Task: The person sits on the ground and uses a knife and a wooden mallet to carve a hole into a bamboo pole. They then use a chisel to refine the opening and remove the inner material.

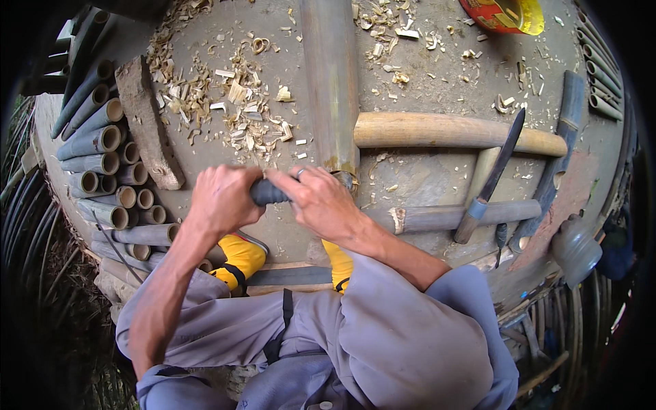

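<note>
My left hand [225, 199] is closed round one end of a short dark grey cylinder [268, 193]. My right hand [322, 203], with a ring on one finger, closes over its other end; the hands are slightly blurred. Much of the cylinder is hidden by the fingers, and I cannot tell its kind. Right behind my right hand ends a thick bamboo pole [329, 82], which runs away from me along the ground. My feet, in yellow footwear [240, 258], stand below the hands.
Cut bamboo tubes [102, 140] are stacked at left beside a rough wooden block [145, 123]. Pale shavings [239, 89] litter the ground. To the right, a knife [497, 171] leans on a bamboo frame [444, 130]. A red and yellow container [502, 15] lies far right, a clear jug [577, 247] nearer.
</note>
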Demonstrator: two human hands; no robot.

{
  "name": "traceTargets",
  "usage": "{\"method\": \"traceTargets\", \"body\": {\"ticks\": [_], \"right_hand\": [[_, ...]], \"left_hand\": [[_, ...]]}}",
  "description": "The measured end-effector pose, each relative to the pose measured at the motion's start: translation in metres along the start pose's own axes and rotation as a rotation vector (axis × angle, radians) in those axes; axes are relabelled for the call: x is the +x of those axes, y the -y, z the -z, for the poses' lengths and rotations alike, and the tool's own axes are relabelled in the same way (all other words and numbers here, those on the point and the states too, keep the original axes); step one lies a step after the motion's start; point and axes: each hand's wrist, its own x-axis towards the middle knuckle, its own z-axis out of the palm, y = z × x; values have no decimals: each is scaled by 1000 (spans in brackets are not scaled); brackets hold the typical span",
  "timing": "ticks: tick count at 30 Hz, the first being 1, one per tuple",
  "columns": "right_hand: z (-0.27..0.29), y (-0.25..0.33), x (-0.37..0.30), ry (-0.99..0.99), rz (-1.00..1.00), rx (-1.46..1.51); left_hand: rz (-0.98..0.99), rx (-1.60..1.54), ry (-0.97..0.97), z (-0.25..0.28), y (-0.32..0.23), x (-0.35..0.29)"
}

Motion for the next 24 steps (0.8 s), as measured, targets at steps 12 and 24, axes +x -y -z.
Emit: {"method": "traceTargets", "body": {"ticks": [12,24], "right_hand": [[-22,0,0,-27,-245,310],[18,-33,-43,981,520,-229]], "left_hand": [[-396,140,368,3,33,66],[618,-923,-58,-170,-134,-89]]}}
